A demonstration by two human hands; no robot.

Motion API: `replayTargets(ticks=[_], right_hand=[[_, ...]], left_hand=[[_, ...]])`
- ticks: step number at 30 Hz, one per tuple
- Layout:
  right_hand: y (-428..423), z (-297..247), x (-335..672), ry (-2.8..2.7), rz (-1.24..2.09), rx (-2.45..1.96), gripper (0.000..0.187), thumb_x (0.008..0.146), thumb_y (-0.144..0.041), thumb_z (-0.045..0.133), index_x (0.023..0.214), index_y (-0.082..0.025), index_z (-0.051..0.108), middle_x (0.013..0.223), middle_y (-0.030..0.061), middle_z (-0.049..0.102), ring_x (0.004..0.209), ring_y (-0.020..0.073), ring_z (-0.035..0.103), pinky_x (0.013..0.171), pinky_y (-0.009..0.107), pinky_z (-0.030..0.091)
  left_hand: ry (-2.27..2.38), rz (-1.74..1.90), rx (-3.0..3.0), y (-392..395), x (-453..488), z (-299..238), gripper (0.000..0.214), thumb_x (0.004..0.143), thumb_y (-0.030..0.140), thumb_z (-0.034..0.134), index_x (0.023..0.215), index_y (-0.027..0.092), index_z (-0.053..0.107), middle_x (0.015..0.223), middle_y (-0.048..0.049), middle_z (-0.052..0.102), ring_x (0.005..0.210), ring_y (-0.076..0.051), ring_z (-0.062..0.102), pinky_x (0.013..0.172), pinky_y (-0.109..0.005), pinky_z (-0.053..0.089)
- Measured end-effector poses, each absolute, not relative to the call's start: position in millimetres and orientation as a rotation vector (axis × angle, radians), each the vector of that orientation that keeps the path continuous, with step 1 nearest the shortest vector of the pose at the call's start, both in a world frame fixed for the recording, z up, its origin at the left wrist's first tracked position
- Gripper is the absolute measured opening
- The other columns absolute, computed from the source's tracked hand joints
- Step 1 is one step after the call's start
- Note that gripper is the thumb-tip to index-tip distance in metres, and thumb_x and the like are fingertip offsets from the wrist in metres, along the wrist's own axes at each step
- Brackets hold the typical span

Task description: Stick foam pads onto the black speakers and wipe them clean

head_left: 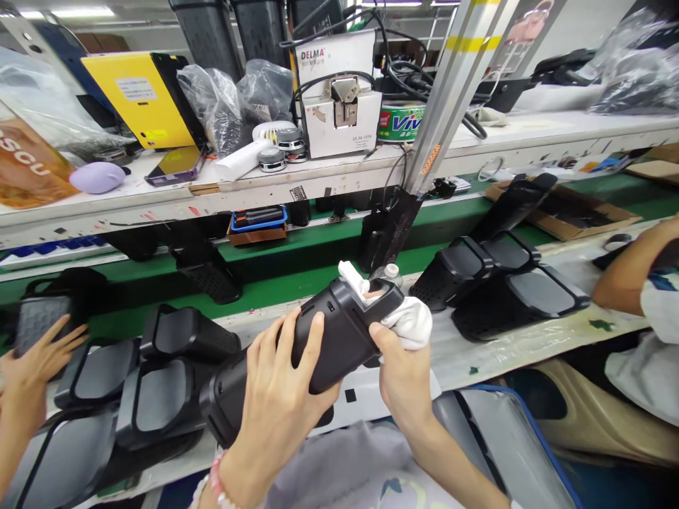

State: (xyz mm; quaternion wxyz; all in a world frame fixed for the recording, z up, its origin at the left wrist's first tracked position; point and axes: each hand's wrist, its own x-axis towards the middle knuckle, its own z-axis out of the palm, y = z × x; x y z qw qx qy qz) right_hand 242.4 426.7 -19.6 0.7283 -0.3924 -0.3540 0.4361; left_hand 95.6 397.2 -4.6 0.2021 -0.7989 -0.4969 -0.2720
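A long black plastic housing lies tilted across the middle of the head view, its upper end to the right. My left hand is wrapped over its side, with the fingers spread along it. At that upper end, my right hand is closed on a white cloth, the thumb against the housing's rim. Some white material stands out at the housing's top edge; whether it belongs to the cloth I cannot tell. A clear bottle with a white cap is just behind, partly hidden.
Several similar black housings stand at left, and more at right. A co-worker's hand touches another housing at far left. Another person's arm is at right. Above the green belt runs a cluttered shelf with a metal post.
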Motion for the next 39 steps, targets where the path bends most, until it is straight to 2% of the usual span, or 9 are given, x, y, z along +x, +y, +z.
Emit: replayTargets(ticks=[16, 28, 32, 39], right_hand=[[430.3, -21.5, 240.6, -0.782, 0.973, -0.842, 0.02, 0.081, -0.023, 0.065, 0.101, -0.021, 0.063, 0.097, 0.0029, 0.07, 0.087, 0.0193, 0.065, 0.081, 0.033, 0.053], [429.2, -18.2, 242.1, -0.827, 0.962, -0.869, 0.018, 0.078, -0.021, 0.065, 0.096, -0.02, 0.066, 0.098, 0.003, 0.07, 0.094, 0.0213, 0.065, 0.087, 0.035, 0.051], [428.7, -19.6, 242.1, -0.811, 0.972, -0.889, 0.021, 0.076, -0.02, 0.065, 0.097, -0.02, 0.065, 0.091, 0.0031, 0.07, 0.087, 0.0212, 0.065, 0.085, 0.037, 0.053], [428.8, -24.8, 244.0, -0.808, 1.009, -0.843, 0.025, 0.076, -0.025, 0.066, 0.1, -0.021, 0.065, 0.099, 0.004, 0.07, 0.085, 0.0215, 0.066, 0.079, 0.035, 0.054]], left_hand=[[-1.377, -0.747, -2.205, 397.2, 96.8, -6.0, 0.063, 0.077, 0.026, 0.07, 0.134, 0.01, 0.049, 0.131, -0.0249, 0.056, 0.116, -0.038, 0.055, 0.093, -0.051, 0.046], [-1.382, -0.751, -2.228, 396.2, 94.9, -7.3, 0.065, 0.075, 0.025, 0.072, 0.135, 0.013, 0.049, 0.131, -0.0247, 0.055, 0.116, -0.038, 0.055, 0.093, -0.051, 0.045], [-1.394, -0.761, -2.233, 395.3, 93.8, -7.4, 0.065, 0.075, 0.026, 0.072, 0.135, 0.013, 0.049, 0.131, -0.0244, 0.055, 0.116, -0.038, 0.055, 0.094, -0.051, 0.045], [-1.4, -0.759, -2.224, 395.6, 93.7, -7.6, 0.065, 0.076, 0.026, 0.071, 0.135, 0.014, 0.048, 0.132, -0.024, 0.054, 0.118, -0.038, 0.054, 0.095, -0.051, 0.045]])
